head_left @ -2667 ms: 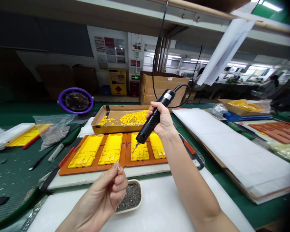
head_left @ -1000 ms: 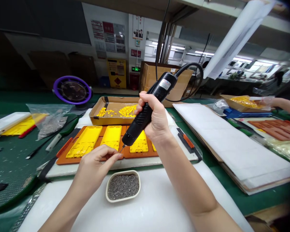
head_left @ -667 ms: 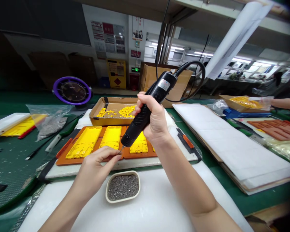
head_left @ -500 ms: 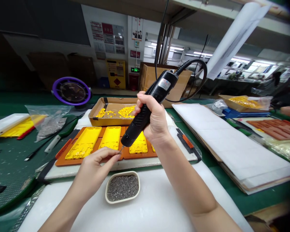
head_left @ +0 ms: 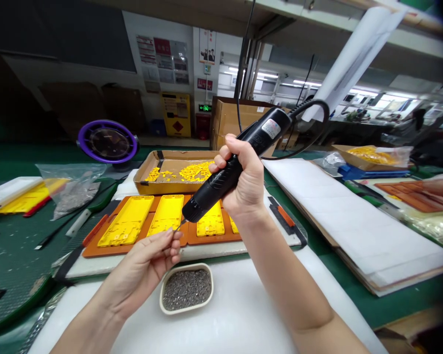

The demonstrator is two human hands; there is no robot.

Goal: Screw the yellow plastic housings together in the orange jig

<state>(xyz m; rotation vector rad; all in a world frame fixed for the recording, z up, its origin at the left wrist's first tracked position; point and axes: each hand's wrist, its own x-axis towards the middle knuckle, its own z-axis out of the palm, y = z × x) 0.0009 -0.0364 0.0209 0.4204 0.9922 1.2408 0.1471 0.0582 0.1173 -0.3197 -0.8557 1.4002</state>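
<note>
A black corded electric screwdriver (head_left: 221,184) is gripped in my right hand (head_left: 243,182), tilted with its thin bit pointing down and left. The fingertips of my left hand (head_left: 153,255) are pinched at the tip of that bit; whatever they hold there is too small to make out. Behind the hands, yellow plastic shells (head_left: 127,221) lie in an orange-brown fixture (head_left: 90,250). Just right of my left hand, a cream dish (head_left: 186,309) full of small metal screws (head_left: 188,289) rests on the white surface.
Behind the fixture stands a cardboard tray (head_left: 170,186) of small yellow parts. A purple fan (head_left: 108,141) and a plastic bag (head_left: 76,191) are at left. White sheets (head_left: 339,221) lie at right, near another person's hand (head_left: 441,187) at the edge.
The screwdriver has tilted flatter, its rear end moving right with my right hand. My left hand has turned, showing more of its curled fingers. At far right, the other person's hand has come further in.
</note>
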